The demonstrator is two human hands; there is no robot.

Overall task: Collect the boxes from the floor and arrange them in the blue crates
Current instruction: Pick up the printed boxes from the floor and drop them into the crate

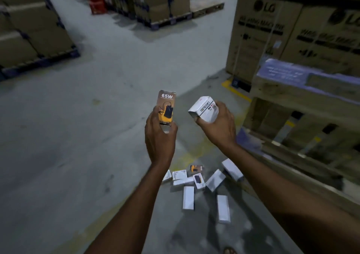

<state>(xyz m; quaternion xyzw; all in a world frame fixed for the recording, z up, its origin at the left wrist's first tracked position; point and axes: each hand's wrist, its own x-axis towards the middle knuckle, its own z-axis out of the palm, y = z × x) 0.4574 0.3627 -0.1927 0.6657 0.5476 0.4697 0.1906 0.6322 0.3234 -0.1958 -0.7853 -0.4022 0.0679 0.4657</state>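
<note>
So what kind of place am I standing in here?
Most likely a warehouse: stacked cartons on pallets line a wide concrete floor, large LG appliance boxes stand to the right, and yellow floor markings edge the aisle.

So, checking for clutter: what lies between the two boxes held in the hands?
Nothing. In the head view, only bare grey floor shows in the gap between the brown 65W box in the left hand and the white box in the right hand.
</note>
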